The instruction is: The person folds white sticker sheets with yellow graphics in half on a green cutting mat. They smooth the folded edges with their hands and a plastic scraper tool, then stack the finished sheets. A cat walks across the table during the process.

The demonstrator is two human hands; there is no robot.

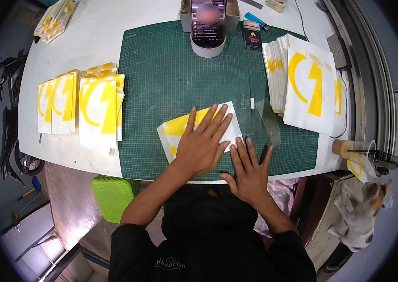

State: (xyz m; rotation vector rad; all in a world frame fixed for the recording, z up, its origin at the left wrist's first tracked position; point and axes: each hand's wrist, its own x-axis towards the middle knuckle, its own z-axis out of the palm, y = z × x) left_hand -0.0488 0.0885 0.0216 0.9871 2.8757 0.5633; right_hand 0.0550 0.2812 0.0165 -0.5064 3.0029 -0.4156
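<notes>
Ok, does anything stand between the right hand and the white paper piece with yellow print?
Nothing visible: the right hand has its fingers at the right edge of the white paper piece with yellow print. The left hand covers the piece's middle; the clear plastic strip lies off to the right.

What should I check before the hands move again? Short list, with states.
1. Left hand flat on the white-and-yellow piece: ok, fingers spread.
2. Piece lying on the green mat: ok.
3. Right hand touching the piece: cannot tell; its fingertips are at the right-hand edge.
4. Transparent sheet apart from the piece: ok, it lies to the right.
5. Mat free of stacks: not ok; the right-hand stack overlaps it.
</notes>
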